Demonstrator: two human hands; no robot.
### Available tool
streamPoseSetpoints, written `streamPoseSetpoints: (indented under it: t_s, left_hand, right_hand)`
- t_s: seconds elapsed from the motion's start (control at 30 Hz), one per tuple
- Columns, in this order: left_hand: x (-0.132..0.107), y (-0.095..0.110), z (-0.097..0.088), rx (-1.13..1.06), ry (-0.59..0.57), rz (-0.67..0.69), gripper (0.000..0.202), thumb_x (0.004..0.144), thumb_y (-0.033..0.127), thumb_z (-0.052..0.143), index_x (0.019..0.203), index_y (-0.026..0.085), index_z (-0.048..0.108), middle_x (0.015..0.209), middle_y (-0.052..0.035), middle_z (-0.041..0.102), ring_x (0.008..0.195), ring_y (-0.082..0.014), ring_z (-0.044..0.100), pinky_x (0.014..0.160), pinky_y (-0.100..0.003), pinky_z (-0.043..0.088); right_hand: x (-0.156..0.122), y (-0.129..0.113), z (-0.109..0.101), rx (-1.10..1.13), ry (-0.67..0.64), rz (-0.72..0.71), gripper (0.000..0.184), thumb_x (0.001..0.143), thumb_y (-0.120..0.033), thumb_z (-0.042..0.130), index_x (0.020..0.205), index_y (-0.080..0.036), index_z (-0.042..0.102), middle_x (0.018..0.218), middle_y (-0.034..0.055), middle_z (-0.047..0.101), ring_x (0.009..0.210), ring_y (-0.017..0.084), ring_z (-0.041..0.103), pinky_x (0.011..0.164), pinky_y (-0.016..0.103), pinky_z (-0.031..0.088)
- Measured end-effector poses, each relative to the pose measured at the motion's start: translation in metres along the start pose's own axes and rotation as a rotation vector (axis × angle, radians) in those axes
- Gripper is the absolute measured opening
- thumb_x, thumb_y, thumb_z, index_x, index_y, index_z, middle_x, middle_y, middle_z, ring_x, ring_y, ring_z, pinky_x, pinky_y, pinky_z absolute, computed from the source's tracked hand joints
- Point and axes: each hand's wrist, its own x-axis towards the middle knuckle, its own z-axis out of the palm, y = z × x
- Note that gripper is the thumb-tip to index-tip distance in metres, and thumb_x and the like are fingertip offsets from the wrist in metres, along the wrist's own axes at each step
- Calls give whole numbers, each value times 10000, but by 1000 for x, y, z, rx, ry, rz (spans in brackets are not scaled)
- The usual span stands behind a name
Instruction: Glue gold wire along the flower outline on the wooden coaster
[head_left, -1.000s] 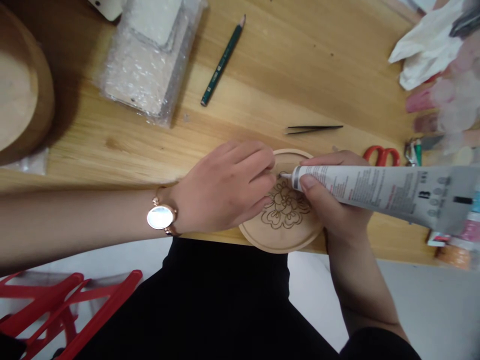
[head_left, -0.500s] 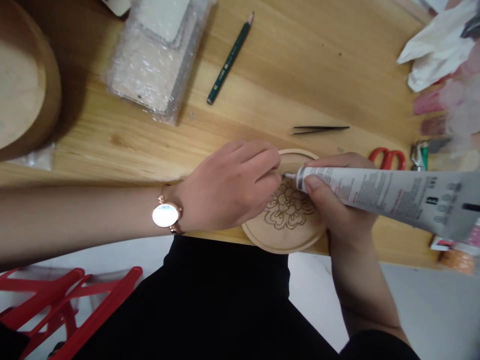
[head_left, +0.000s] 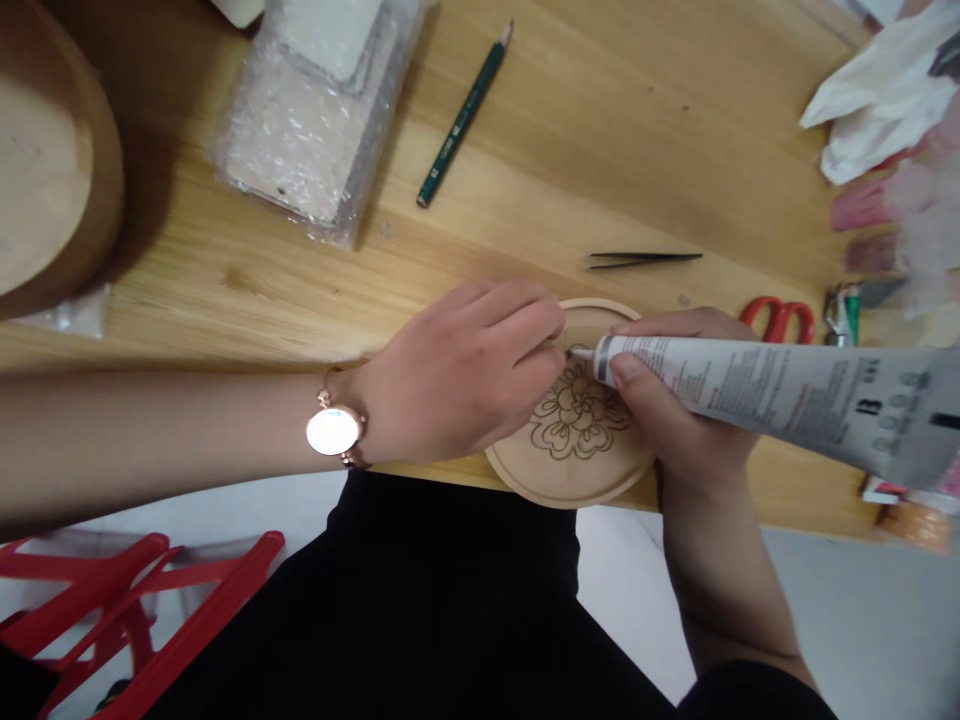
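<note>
My right hand (head_left: 686, 410) grips a white and grey glue tube (head_left: 780, 385), its narrow nozzle pointing left. Under the nozzle lies a round wooden plate (head_left: 517, 477) with a raised rim, marked with a dark-lined flower drawing (head_left: 579, 410). My left hand (head_left: 469, 370), wearing a watch at the wrist, rests over the left side of this plate with its fingers curled and pressed together. Its fingertips meet close to the nozzle tip. Whatever they may pinch is hidden.
Beyond the plate lie black tweezers (head_left: 645, 260) and a dark green pencil (head_left: 465, 115). Red-handled scissors (head_left: 776, 320) sit behind my right hand. A bubble-wrapped package (head_left: 307, 130) and a round wooden container (head_left: 105, 170) are at left. White cloth or tissue (head_left: 877, 95) lies far right.
</note>
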Motion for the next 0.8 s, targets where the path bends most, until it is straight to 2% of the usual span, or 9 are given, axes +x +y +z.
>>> streamPoseSetpoints:
  t_s: [0.2,0.37,0.6,0.8]
  left_hand:
    - [-1,0,0,5,-18,-4,227,937,213,423,960,120,629,1007,-70,612,1064,-262,592,833,-409,553]
    - [0,1,0,-8,-20,-4,236,949,228,416,961,118,624,1012,-82,614,1071,-262,584,831,-422,550]
    - [0,0,0,-14,-44,-12,223,937,185,416,997,124,622,1044,-81,611,1072,-244,563,826,-418,541]
    - [-1,0,0,-18,-27,1,222,951,216,427,979,118,624,1029,-81,612,1074,-248,571,836,-417,543]
  right_hand:
    - [-2,2,1,-29,92,13,134,775,-237,712,900,-278,690,851,-24,685,779,150,641,729,318,542]
    - [0,1,0,-48,18,-25,105,760,-252,712,858,-280,689,818,-21,677,726,155,635,664,324,545]
    - [-3,5,0,-49,101,0,105,799,-250,690,897,-283,669,848,-35,660,785,146,634,741,329,529]
    - [-1,1,0,-43,63,-6,112,763,-248,707,869,-281,689,830,-33,656,754,144,627,708,316,533]
